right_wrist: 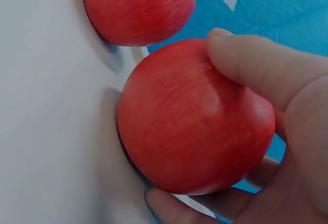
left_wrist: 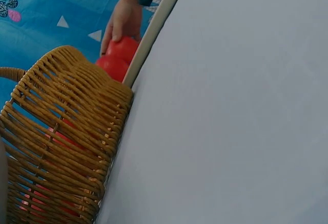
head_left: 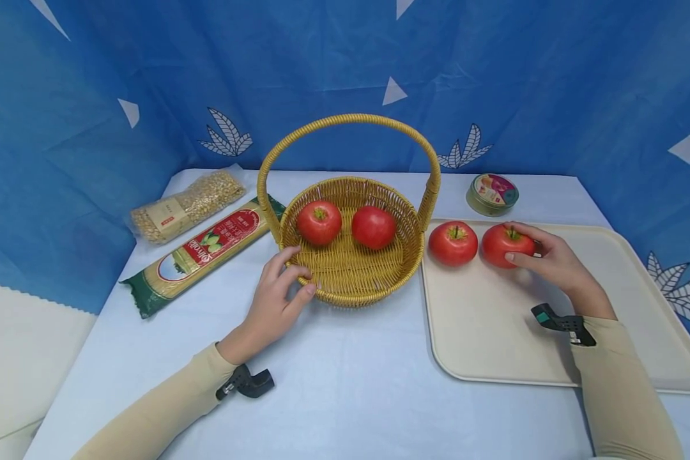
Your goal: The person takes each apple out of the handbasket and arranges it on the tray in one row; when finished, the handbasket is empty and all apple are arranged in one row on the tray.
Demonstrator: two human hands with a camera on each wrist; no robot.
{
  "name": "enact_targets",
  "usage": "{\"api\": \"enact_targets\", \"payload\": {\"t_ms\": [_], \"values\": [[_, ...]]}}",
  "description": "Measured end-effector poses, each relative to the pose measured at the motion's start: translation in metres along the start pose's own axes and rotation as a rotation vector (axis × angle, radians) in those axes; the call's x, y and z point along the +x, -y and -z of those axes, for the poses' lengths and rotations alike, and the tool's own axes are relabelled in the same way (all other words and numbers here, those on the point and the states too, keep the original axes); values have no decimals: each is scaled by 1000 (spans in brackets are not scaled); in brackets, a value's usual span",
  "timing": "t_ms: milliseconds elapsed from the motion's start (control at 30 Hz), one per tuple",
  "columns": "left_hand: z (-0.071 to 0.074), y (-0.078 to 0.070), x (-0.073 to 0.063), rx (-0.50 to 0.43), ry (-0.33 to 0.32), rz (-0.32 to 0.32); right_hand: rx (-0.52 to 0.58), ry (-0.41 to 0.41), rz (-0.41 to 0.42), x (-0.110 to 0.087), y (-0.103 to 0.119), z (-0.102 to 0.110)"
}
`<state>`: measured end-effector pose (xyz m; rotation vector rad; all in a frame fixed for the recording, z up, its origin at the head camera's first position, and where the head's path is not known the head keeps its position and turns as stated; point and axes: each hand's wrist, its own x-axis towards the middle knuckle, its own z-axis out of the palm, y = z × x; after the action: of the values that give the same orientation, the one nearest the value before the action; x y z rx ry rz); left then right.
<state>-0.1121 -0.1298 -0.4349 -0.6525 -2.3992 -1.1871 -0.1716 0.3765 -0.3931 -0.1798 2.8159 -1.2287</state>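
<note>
My right hand [head_left: 552,259] grips a red apple [head_left: 503,246] over the tray's far left part, thumb on one side and fingers round the other. A second apple [head_left: 453,243] sits on the tray just left of it; both show close up in the right wrist view, the held apple [right_wrist: 195,116] in front. My left hand [head_left: 276,303] holds the front left rim of a round wicker basket [head_left: 351,297], fingertips over the edge and thumb at the near rim. Inside the basket lie two more red apples, one at left [head_left: 319,223] and one at right [head_left: 374,227].
The beige tray [head_left: 494,345] spans the right side, its left edge beside the basket. Behind it stands a round tin [head_left: 492,194]. A noodle packet [head_left: 201,252] and a bag of pale kernels [head_left: 186,204] lie left. The basket's tall handle [head_left: 351,119] arches overhead.
</note>
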Motion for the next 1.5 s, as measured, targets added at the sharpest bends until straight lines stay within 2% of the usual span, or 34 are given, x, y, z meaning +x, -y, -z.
{"api": "enact_targets", "payload": {"t_ms": [400, 1033, 1500], "values": [[0, -1, -1, -3, 6, 7, 5, -2, -52, 1, -6, 0], [0, -1, 0, 1, -11, -12, 61, -27, -12, 0, -3, 3], [-1, 0, 0, 7, -10, -16, 7, -12, -98, 1, 3, 7]]}}
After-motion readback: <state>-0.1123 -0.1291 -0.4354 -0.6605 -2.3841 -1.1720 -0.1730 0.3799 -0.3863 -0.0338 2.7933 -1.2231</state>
